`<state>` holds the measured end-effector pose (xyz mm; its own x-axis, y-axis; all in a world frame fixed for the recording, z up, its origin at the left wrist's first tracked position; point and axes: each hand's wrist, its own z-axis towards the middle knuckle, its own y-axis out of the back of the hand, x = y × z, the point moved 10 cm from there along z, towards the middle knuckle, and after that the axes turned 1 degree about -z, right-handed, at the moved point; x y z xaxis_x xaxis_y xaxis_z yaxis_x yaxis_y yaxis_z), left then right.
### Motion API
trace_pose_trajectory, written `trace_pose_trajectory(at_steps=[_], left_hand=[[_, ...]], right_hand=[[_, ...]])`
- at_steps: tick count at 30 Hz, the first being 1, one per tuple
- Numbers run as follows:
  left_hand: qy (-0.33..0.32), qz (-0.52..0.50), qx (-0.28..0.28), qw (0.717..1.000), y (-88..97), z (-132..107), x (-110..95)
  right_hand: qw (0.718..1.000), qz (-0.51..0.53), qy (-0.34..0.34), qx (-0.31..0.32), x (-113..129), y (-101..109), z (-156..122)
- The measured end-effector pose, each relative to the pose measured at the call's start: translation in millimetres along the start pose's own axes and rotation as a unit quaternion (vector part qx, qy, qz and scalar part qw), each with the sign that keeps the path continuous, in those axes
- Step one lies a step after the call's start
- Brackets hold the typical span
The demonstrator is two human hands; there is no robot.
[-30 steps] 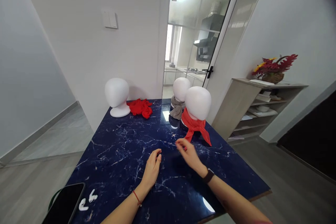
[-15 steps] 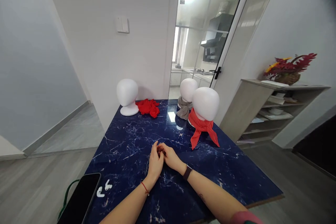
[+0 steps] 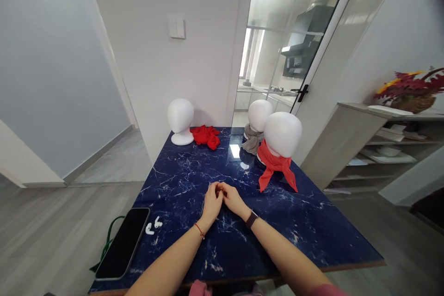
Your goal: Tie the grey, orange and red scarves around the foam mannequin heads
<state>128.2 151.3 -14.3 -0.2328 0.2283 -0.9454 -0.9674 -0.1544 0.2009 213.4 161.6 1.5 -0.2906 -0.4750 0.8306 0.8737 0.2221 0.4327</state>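
My left hand and my right hand rest together on the dark blue marbled table, fingertips touching and fingers curled; nothing shows in them. A white mannequin head with a red scarf tied round its neck stands to the right beyond my hands. Behind it a second white head wears a grey scarf. A bare white head stands at the far left, with a crumpled red scarf lying beside it.
A black phone lies at the table's near left corner beside two white earbuds. A green strap hangs off that edge. A shelf unit with a flower basket stands on the right. A glass door is behind the table.
My hands came together from apart and now rest touching on the table. The camera has pulled back and turned left, so the phone and earbuds show more fully.
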Motion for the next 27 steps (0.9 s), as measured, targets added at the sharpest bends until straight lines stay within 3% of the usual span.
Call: trace_pose_trajectory(at_steps=[7,12,14,20,23,27], left_hand=[[0.035,0.013,-0.006,0.999,-0.8,1,5],[0.053,0.077,-0.011,0.996,17.6,50,2],[0.039,0.136,-0.004,0.99,41.9,82,1],[0.044,0.23,-0.049,0.971,165.6,173,38],[0.061,0.269,-0.071,0.959,205.3,209,62],[0.066,0.3,-0.097,0.947,218.8,252,86]], right_hand=[[0.999,-0.033,0.007,-0.015,-3,-4,-1],[0.997,-0.078,-0.013,-0.003,-10,-9,1],[0.996,-0.09,-0.018,0.013,-10,-13,-1],[0.991,-0.11,-0.036,0.066,-14,-20,5],[0.994,-0.085,-0.011,0.065,-21,-19,45],[0.988,-0.144,0.04,-0.029,-44,-6,138]])
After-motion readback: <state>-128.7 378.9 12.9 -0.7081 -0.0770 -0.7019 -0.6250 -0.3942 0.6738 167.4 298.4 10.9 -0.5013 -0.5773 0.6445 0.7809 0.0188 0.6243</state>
